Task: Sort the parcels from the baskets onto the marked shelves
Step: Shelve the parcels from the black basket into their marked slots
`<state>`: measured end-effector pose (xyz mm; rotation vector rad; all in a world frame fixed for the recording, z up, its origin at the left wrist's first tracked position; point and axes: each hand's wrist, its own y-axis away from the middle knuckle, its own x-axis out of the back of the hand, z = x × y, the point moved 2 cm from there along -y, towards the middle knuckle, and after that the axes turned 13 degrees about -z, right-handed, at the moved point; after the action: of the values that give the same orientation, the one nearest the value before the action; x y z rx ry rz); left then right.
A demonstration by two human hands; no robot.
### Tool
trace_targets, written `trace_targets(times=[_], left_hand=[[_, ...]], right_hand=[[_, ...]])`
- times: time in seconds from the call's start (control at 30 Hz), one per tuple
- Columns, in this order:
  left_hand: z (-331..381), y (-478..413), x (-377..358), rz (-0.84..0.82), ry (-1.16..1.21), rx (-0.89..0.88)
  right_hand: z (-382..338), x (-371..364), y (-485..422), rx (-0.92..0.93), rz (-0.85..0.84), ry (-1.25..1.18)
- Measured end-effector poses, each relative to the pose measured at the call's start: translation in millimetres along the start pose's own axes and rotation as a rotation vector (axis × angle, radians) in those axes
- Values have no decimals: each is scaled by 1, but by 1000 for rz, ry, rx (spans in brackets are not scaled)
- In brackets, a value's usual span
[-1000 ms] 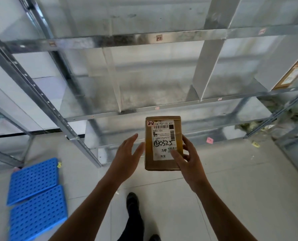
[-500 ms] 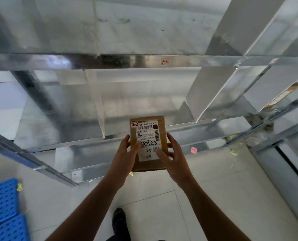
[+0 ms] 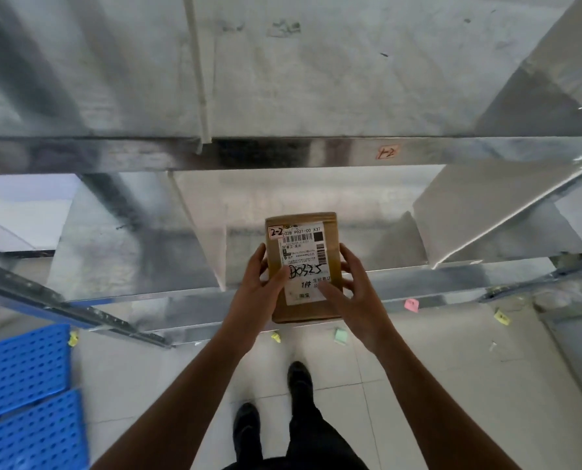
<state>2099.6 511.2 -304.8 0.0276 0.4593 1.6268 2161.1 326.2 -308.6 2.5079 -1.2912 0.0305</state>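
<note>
A metal rack (image 3: 283, 154) of shiny galvanised sheet fills the upper view, its shelves split into bays by slanting dividers (image 3: 469, 215). Below it lies a pale tiled floor (image 3: 452, 385) with two blue perforated pallets (image 3: 22, 368) at the left and a few small paper notes scattered near the rack's foot: pink (image 3: 411, 305), green (image 3: 341, 335) and yellow (image 3: 501, 317). The person's dark shoes (image 3: 298, 374) show at the bottom. A brown parcel (image 3: 301, 266) is held up between both hands in front of the bay under the top front beam, label side towards the camera; whether its lower edge touches the shelf lip cannot be told. The left hand (image 3: 259, 293) grips its left edge, thumb laid across the face onto the label and fingers curled behind. The right hand (image 3: 357, 300) clasps the right edge, thumb on the label's lower right, fingers wrapped round the side. A small tag (image 3: 388, 152) on the beam reads "1-2". A sticker at the parcel's top left corner reads "2-2"; the white label prints "028 P021-00 A37" above barcodes, with black marker digits ending "0325", partly under the left thumb. The Chinese print is too small to read.
</note>
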Motion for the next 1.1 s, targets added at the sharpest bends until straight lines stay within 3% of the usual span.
trace_targets(times=[0.23,0.43,0.63,0.8,1.1], left_hand=[[20,-36,11,111,-186,11],[25,-51,29,209,-391,-37],[16,-57,30,205,-172,-45],[22,-64,29,346,-250,-58],[23,-71,25,366,-214,-62]], right_hand=[[-7,15,-53,13,-154,29],[-24,27,-85,50,-148,-38],[-25,22,-101,31,-217,20],[-22,16,-109,57,-228,20],[-26,23,-117,65,-245,83]])
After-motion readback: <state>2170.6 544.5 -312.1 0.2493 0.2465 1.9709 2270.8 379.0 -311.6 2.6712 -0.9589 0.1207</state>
